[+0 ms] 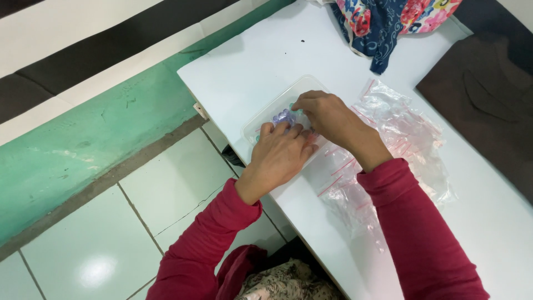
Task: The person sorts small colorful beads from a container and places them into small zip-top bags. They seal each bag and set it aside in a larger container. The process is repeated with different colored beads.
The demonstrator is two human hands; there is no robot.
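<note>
One clear plastic tray (277,103) sits at the left edge of the white table (261,55), and in it lies a small cluster of pale purple and teal pieces (284,115), too many and too small to count. The left hand (280,155) rests over the tray with fingers curled down onto the pieces, while the right hand (330,116) pinches at the cluster with narrowed fingertips. Just right of the tray lies one heap of clear red-striped bags (400,139), one floral cloth (388,19) at the far edge
</note>
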